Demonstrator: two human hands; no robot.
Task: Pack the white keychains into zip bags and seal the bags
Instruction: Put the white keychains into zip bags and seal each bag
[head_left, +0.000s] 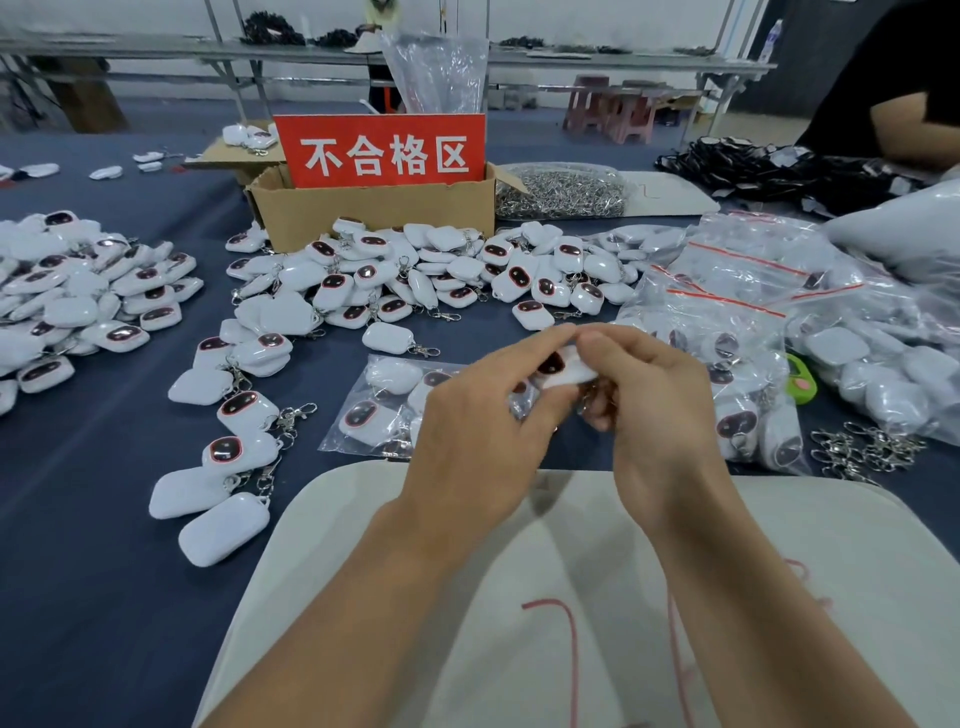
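Pinching one white keychain (563, 366) with left hand (478, 415) and right hand (660, 410) over a part-filled zip bag (374, 410); filled bags (727, 322) right (loose keychains (415, 275) heaped far, left).

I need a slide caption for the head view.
Left hand and right hand hold a white keychain over a zip bag on the blue table.

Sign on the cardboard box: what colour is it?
The sign is red with white characters; the head view shows it.
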